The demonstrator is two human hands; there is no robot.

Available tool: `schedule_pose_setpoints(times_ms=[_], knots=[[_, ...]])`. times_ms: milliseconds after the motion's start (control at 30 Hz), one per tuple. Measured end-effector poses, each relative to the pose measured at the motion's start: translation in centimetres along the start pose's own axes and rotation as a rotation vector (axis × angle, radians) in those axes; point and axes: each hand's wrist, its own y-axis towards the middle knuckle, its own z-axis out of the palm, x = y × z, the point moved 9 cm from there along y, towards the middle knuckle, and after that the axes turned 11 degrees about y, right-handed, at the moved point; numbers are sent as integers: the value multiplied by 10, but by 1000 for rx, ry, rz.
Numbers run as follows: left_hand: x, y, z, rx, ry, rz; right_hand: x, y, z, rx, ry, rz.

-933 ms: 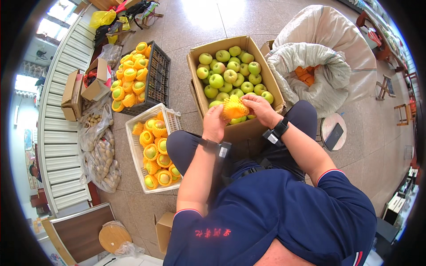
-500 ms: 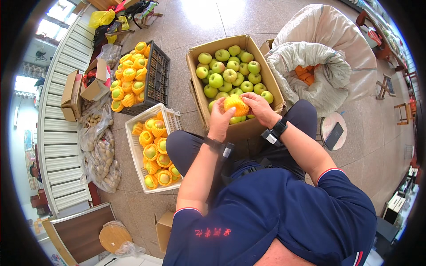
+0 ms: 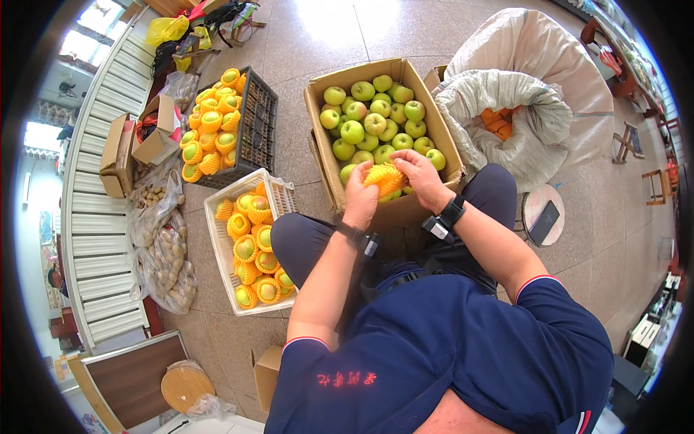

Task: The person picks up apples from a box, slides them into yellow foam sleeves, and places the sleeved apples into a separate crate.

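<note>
Above the apples [image 3: 379,106] at the far end of the cardboard box [image 3: 442,137], a hand could come straight down inside the walls, but over the near end the left hand [image 3: 361,195] and right hand [image 3: 425,184], with the yellow foam net [image 3: 384,179] between them, block the way. Leftward, a strip of floor [image 3: 302,155] leaves a passage toward the white crate [image 3: 283,194], narrowed by the left knee [image 3: 289,242]; rightward, the right knee [image 3: 495,189] and bulky sack [image 3: 517,155] crowd the box wall.
</note>
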Motion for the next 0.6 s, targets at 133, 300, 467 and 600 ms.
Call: schedule_pose_setpoints(times_ms=[133,300,467,600], knots=[[1,-1,-3,-47,16,-29,4,2,-17,-132,-41,-93],[3,2,-8,-76,9,-45,14,-7,-4,-66,-413,-179],[6,3,-11,-82,55,-59,62,-44,52,47,-924,-709],[1,4,0,-47,74,-44,57,-40,56,28,-1131,-683]])
